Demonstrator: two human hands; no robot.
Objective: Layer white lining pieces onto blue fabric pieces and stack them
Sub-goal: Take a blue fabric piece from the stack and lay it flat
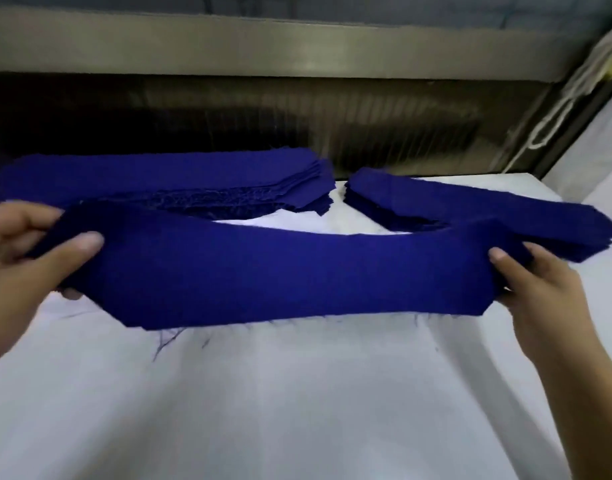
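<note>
**Operator:** Where was the piece, and how were my hands set?

**Instructor:** You held the blue fabric piece (pixel 263 271) raised just above the white worktop (pixel 297 393), in front of the left stack (pixel 159 178) and the right stack (pixel 436 199). Your left hand (pixel 37 258) clasped its left end, thumb on top and fingers beneath. Your right hand (pixel 540 289) pinched the right end the same way.

**Operator:** How did it look set to handle?

**Instructor:** It looked light and limp, since it dipped between your hands. Its cut edges had shed loose threads (pixel 166 337), so rough pulling risked more fraying. The two ends were the sound grip points. A single hold at the middle would probably have let it fold. Blur left it unclear whether you held one layer or several.
</note>
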